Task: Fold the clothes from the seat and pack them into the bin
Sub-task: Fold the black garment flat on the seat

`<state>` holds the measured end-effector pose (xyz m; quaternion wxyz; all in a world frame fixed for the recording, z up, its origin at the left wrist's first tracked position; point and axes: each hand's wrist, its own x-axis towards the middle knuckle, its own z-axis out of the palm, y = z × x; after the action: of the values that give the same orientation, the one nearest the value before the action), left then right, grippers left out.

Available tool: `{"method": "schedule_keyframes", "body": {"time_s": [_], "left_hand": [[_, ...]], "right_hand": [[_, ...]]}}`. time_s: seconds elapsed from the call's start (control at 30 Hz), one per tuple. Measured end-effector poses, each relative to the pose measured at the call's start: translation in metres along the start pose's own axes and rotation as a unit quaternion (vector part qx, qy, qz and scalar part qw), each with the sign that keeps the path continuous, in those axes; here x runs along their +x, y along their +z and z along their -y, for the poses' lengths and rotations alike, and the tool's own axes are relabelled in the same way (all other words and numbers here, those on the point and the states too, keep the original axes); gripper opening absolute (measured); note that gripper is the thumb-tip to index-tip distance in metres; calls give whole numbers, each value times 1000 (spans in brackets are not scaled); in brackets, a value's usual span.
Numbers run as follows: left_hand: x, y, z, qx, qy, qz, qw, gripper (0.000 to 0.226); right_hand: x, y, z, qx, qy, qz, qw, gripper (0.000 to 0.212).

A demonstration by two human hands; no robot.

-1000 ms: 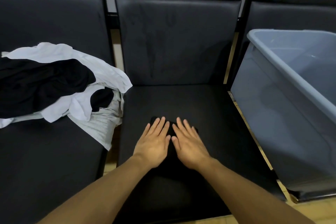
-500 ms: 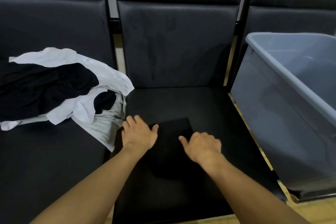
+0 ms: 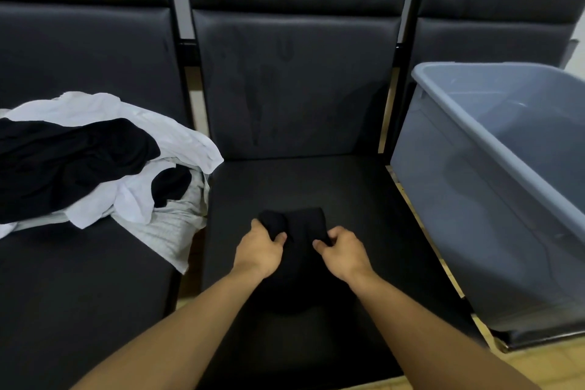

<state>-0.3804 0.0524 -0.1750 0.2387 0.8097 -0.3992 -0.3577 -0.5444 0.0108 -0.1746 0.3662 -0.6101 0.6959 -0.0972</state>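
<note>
A folded black garment (image 3: 300,225) lies on the middle black seat (image 3: 354,196). My left hand (image 3: 259,250) grips its left edge and my right hand (image 3: 343,252) grips its right edge, thumbs on top, with the near part of the cloth bunched up between them. A heap of white, black and grey clothes (image 3: 104,165) covers the left seat (image 3: 79,294). The grey plastic bin (image 3: 493,199) stands on the right seat, its inside showing nothing in the visible part.
Three black padded seats with tall backrests stand in a row, narrow gaps with metal frames between them. A grey striped garment (image 3: 171,231) hangs over the left seat's right edge. Wooden floor shows at the bottom right.
My hands went from lying flat on the black garment, to its two sides, and now they have closed on its edges and drawn them together.
</note>
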Motion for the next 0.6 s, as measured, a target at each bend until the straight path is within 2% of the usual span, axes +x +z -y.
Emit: {"method": "schedule_keyframes", "body": {"time_s": [0.13,0.2,0.33,0.4,0.5,0.6], "left_hand": [[-5,-17,-35,-113,98,-52,987,55],[-10,-30,-69,-180,170,-87,965,54],[-34,-47,-165,-289,259,-80,918,40],[-44,-44,-220,-325,256,-64,908,38],[-53,-31,-294,-359,220,7,907,35],[-60,-7,-350,-329,223,71,915,47]], "right_hand": [[-15,-33,16,35,-65,-96,993,39],[-20,-65,30,53,-108,-174,977,37],[-30,-158,66,114,-159,-293,936,33],[-30,-208,75,145,-181,-334,914,25],[-19,-281,67,108,-193,-372,902,13],[-5,-341,46,81,-166,-367,912,28]]}}
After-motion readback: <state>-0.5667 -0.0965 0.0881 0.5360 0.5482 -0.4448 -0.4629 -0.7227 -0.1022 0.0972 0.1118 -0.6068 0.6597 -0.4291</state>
